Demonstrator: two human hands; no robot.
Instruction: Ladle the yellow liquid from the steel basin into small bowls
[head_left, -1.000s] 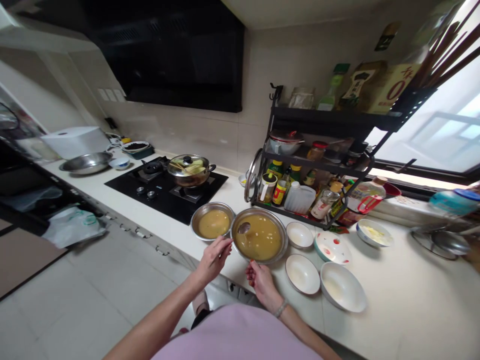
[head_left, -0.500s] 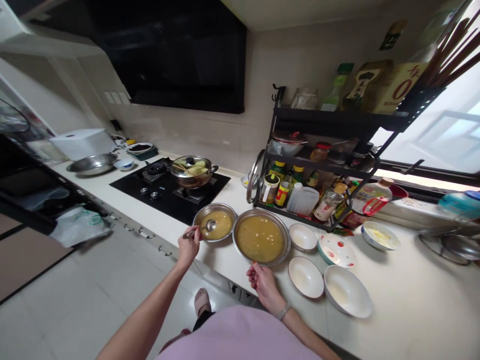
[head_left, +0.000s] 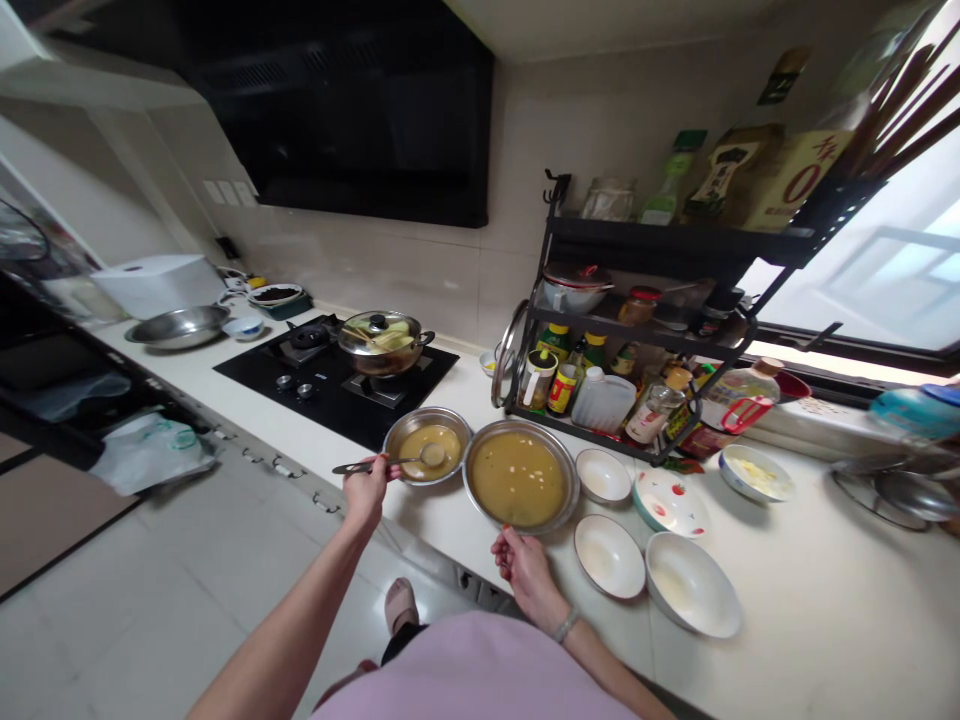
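Observation:
My left hand point(head_left: 365, 490) is closed round the handle of a metal ladle point(head_left: 433, 456). The ladle's cup sits in the yellowish liquid of the smaller metal bowl point(head_left: 390, 452), with liquid in it. Beside that stands a larger metal bowl point(head_left: 576, 490), full of similar liquid with pale bits floating on top. At its near rim is my right hand point(head_left: 523, 568), fingers curled and fingertips on the edge; how firmly they grip it is hard to see.
Right of the metal bowls stand a small white bowl point(head_left: 604, 475), a strawberry-patterned dish point(head_left: 671, 503), two more white bowls and a bowl of pale pieces point(head_left: 756, 472). Behind are a black spice rack point(head_left: 637, 340) and a lidded pot point(head_left: 384, 343) on the black hob point(head_left: 262, 372).
The ladle has tipped level, its cup now lower and further right in the smaller bowl's liquid. My left hand has shifted slightly left; my right hand stays at the larger bowl's rim.

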